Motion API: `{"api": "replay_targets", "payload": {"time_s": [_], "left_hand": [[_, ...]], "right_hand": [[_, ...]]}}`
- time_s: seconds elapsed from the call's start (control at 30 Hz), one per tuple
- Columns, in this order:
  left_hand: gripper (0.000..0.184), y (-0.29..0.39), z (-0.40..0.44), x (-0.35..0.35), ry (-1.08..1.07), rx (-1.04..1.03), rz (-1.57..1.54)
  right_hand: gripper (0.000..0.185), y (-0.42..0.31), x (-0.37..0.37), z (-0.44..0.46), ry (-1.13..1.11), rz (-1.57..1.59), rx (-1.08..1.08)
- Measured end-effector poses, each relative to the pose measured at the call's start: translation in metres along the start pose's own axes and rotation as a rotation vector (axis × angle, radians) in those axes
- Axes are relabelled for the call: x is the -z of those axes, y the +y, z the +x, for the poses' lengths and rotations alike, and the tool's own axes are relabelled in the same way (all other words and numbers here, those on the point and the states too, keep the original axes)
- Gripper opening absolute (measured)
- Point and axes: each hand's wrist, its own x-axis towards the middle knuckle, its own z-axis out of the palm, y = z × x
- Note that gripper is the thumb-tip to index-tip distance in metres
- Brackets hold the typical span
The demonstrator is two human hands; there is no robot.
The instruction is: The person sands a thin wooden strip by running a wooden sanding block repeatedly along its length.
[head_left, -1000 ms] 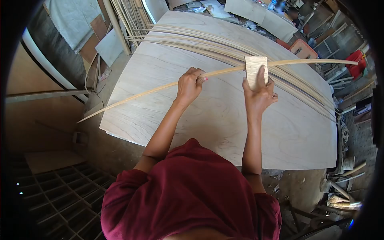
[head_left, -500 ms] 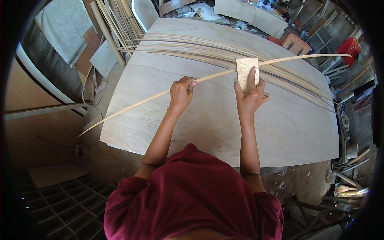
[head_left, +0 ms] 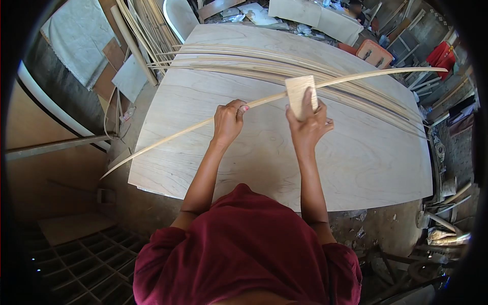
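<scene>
My left hand [head_left: 228, 122] is closed around a long, thin wooden strip [head_left: 267, 100], gripping it left of its middle. The strip runs slantwise over the table, its left end low past the edge and its right end far out to the upper right. In my right hand [head_left: 308, 124] is a flat, pale rectangular wooden block [head_left: 296, 94], with the thumb at its left side and a finger stretched along its top face. The block lies across the strip; its underside is hidden.
A large plywood-topped table [head_left: 218, 168] spreads before me. Several loose wooden strips [head_left: 244, 63] lie along its far side. More strips [head_left: 152, 25] lean at the upper left. An orange-brown chair [head_left: 374, 53] stands beyond, and a person [head_left: 356, 11] is at the back.
My right hand has slid the block a little left along the strip, toward my left hand, and the block has tilted slightly. My left hand keeps its hold on the strip.
</scene>
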Motion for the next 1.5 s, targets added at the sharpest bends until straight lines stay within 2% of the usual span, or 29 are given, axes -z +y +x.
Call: {"api": "replay_targets", "payload": {"time_s": [0.1,0.3,0.43,0.53,0.67,0.73,0.77,0.83,0.9,1.0,1.03,1.1,1.17,1.23,1.3,1.37,1.5], "left_hand": [[0.006,-0.002,-0.001,-0.002,-0.019,0.018,-0.028],[0.006,-0.010,-0.002,-0.005,-0.034,0.022,-0.004],[0.009,-0.008,0.001,0.003,-0.027,0.003,-0.023],[0.008,-0.006,0.006,0.008,-0.012,-0.006,0.028],[0.005,-0.004,0.006,0.008,-0.046,0.029,0.027],[0.002,-0.001,0.008,0.007,0.015,-0.012,-0.091],[0.002,-0.002,0.013,0.006,0.029,-0.030,-0.091],[0.002,-0.006,0.008,0.005,0.039,-0.095,-0.049],[0.003,-0.008,0.007,0.007,0.024,-0.073,-0.057],[0.006,-0.004,0.003,0.012,-0.004,-0.031,-0.069],[0.008,-0.001,0.004,0.014,-0.013,-0.017,-0.074],[0.010,0.005,0.003,0.015,-0.043,0.039,-0.153],[0.013,0.007,0.002,0.013,-0.083,0.091,-0.234],[0.017,0.007,0.002,0.011,-0.102,0.099,-0.232],[0.018,0.001,0.001,0.005,-0.092,0.070,-0.225],[0.018,-0.003,-0.001,0.004,-0.083,0.040,-0.211],[0.018,-0.001,-0.003,0.007,-0.062,-0.007,-0.112]], "right_hand": [[0.074,0.004,-0.002,-0.001,-0.006,0.027,-0.103],[0.074,-0.020,-0.013,-0.037,-0.159,0.069,0.112],[0.072,-0.006,-0.002,-0.009,-0.067,-0.008,0.187],[0.071,0.005,0.005,0.012,0.057,0.003,0.010],[0.074,-0.005,-0.005,-0.002,0.050,0.023,-0.023],[0.077,-0.014,-0.014,-0.021,0.005,0.027,0.110],[0.077,-0.018,-0.018,-0.024,0.025,0.029,0.118],[0.078,-0.025,-0.018,-0.039,-0.154,0.097,0.175],[0.077,-0.018,-0.019,-0.032,-0.157,0.082,0.186],[0.076,-0.005,-0.008,-0.011,0.024,0.014,0.128],[0.076,0.001,-0.006,-0.003,0.025,0.014,0.134],[0.076,0.010,-0.004,0.006,0.055,0.068,-0.024],[0.076,0.009,-0.007,0.001,0.069,0.059,-0.026],[0.075,0.003,-0.014,-0.012,0.082,0.194,-0.004],[0.075,-0.013,-0.013,-0.030,0.034,0.110,0.045],[0.076,-0.021,-0.018,-0.047,-0.186,0.107,0.145],[0.077,-0.008,-0.010,-0.031,-0.096,0.036,0.163]]}}
